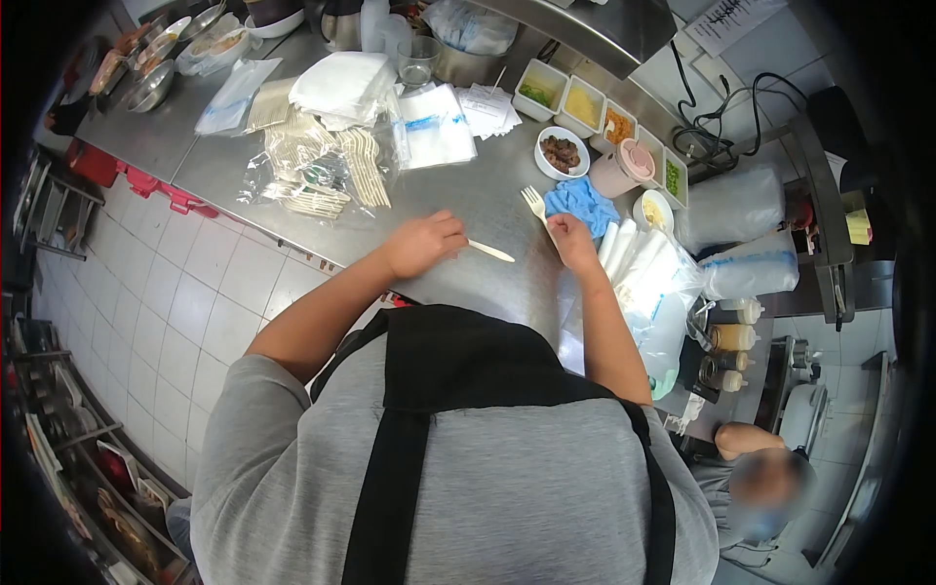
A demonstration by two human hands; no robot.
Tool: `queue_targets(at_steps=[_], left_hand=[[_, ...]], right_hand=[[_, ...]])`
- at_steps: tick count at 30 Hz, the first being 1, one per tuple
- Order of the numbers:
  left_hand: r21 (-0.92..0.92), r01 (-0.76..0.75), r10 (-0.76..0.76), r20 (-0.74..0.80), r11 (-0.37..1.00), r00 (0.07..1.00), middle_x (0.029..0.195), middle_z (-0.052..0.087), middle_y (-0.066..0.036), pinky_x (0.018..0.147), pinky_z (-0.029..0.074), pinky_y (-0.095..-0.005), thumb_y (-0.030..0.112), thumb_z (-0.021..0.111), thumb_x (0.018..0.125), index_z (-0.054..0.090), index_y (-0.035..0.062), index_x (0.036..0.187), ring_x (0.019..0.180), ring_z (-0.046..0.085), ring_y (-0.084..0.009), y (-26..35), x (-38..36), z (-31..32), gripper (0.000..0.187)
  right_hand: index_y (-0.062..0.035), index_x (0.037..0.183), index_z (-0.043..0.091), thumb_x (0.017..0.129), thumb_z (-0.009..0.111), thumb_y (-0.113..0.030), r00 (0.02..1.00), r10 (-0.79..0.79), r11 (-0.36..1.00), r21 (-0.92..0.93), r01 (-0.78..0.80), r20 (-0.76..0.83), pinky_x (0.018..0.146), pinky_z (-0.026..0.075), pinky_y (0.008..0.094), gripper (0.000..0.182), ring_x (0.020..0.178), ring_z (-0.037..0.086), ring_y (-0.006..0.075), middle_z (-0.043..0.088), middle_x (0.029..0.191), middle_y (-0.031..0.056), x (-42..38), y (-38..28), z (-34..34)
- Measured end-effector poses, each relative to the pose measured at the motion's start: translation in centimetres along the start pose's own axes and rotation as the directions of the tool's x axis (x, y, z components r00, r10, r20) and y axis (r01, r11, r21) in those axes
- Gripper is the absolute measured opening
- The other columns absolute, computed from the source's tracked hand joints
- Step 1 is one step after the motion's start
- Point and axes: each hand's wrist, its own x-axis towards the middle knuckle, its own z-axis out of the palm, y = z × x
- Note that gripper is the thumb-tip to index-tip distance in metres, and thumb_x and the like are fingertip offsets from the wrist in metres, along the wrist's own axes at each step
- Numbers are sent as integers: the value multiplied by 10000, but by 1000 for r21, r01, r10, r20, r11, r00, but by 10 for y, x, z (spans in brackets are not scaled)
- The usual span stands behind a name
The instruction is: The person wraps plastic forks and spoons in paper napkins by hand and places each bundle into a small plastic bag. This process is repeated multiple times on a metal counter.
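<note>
My left hand (429, 244) is closed over the steel counter, with a cream plastic knife (491, 252) reaching out from its fingertips to the right. A fork (533, 201) of the same cream colour is pinched in my right hand (573, 242), tines pointing away from me. Just beyond that hand lies a crumpled blue cloth or glove (583, 203). Ahead of my left hand sit clear bags of cream plastic forks (365, 168) and other cutlery (302, 161).
White napkins (341, 86) and paper slips (487, 109) lie at the back. A bowl of meat (560, 154), food tubs (583, 105) and a pink-lidded container (626, 168) stand right. Plastic bags (648, 278) and sauce bottles (733, 337) line the right side. Another person (751, 478) is lower right.
</note>
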Motion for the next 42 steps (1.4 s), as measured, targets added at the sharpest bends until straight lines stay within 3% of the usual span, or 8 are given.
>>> queue_targets(at_steps=[12, 18, 21, 24, 33, 36, 39, 42], left_hand=[[-5, 253, -243, -300, 967, 922, 989, 580, -62, 782, 478, -376, 100, 753, 673, 644, 83, 899, 914, 554, -274, 16, -53, -63, 252], [33, 387, -348, -374, 922, 860, 1001, 589, -64, 779, 481, -369, 85, 761, 662, 650, 85, 902, 923, 559, -276, 8, -87, -90, 265], [59, 417, -362, -396, 907, 844, 1003, 591, -64, 777, 481, -363, 72, 762, 658, 653, 88, 905, 924, 558, -281, -2, -102, -101, 270], [79, 433, -362, -429, 898, 828, 997, 598, -65, 771, 481, -358, 64, 755, 669, 660, 92, 906, 929, 557, -284, -11, -105, -115, 257], [231, 339, -196, -482, 912, 854, 1016, 620, -75, 812, 480, -387, 57, 711, 718, 656, 80, 930, 984, 572, -281, -125, -58, -171, 220], [254, 340, -255, -316, 906, 914, 1023, 639, -78, 834, 482, -381, 45, 718, 695, 646, 66, 929, 992, 584, -284, -168, -31, -190, 246], [252, 362, -386, 49, 897, 921, 1019, 636, -109, 871, 466, -403, 29, 711, 682, 647, 48, 942, 988, 574, -327, -202, -19, -206, 268], [230, 404, -439, 127, 885, 890, 945, 651, -120, 823, 476, -404, 47, 723, 668, 649, 48, 911, 913, 603, -331, -216, -15, -210, 254]], right_hand=[[-69, 930, 659, 822, 608, -165, 919, -192, 903, -430, 27, -344, 770, 490, 436, 154, 878, 589, 362, 617, 932, 170, -23, -22, 13], [-66, 869, 689, 755, 690, -155, 914, -269, 870, -485, 94, -305, 761, 491, 412, 145, 884, 582, 332, 625, 886, 141, -27, -40, 22], [-79, 900, 706, 755, 686, -131, 855, -491, 839, -353, 413, -166, 759, 489, 400, 155, 877, 582, 324, 630, 870, 128, -36, -70, 36], [-85, 926, 714, 750, 687, -103, 845, -533, 831, -208, 516, -36, 755, 487, 386, 179, 859, 581, 309, 633, 867, 111, -54, -104, 56], [-53, 910, 702, 730, 698, -97, 840, -541, 799, -282, 531, 49, 730, 482, 376, 185, 816, 568, 288, 607, 843, 91, -61, -109, 74], [-55, 903, 696, 732, 692, -101, 852, -522, 806, -301, 511, 48, 729, 484, 373, 177, 809, 565, 283, 605, 845, 88, -66, -111, 75], [-57, 912, 695, 740, 690, -106, 849, -529, 800, -323, 505, 17, 725, 487, 370, 180, 815, 570, 279, 612, 864, 93, -67, -106, 74], [-54, 923, 694, 748, 690, -112, 857, -515, 810, -328, 486, -1, 723, 490, 371, 184, 822, 576, 278, 618, 875, 98, -67, -102, 73]])
